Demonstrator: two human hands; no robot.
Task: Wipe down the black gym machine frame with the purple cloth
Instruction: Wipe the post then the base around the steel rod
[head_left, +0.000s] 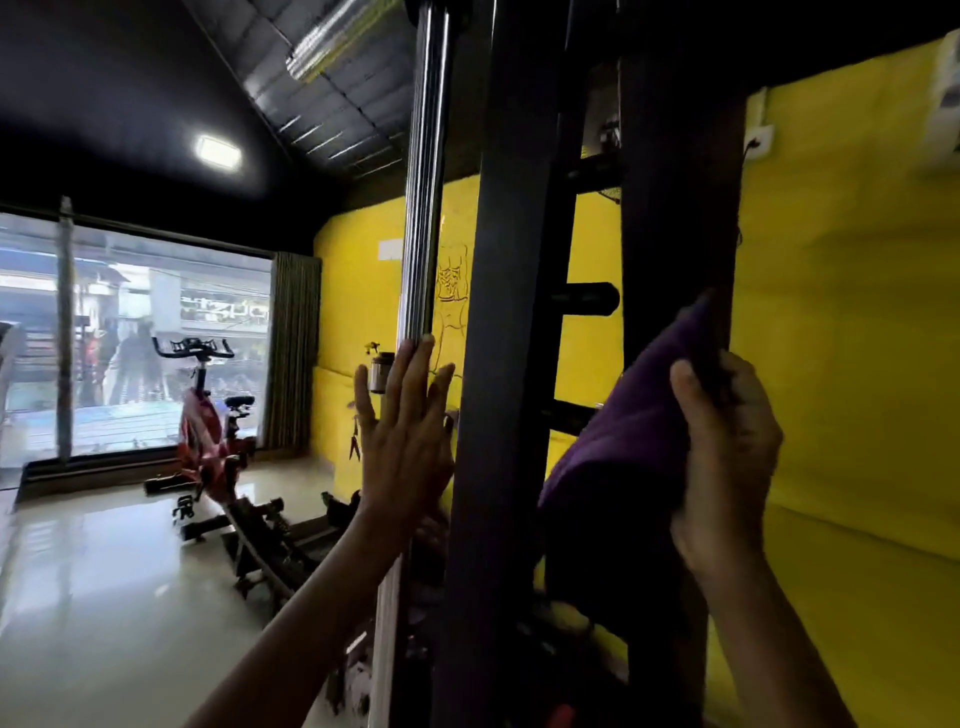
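Right hand (727, 457) at 3 o'clock grips crumpled purple cloth (623, 436) against black gym machine frame upright (680, 218); fingertips hidden behind it. Left hand (405, 436), fingers straight, lies flat on chrome guide rod (423, 208). Frame base cut off below.

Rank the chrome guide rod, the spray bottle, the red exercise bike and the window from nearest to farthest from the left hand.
From the left hand:
1. Chrome guide rod, touching the fingers.
2. Spray bottle, just beyond, by the yellow wall.
3. Red exercise bike, left, mid-floor.
4. Window, far left.
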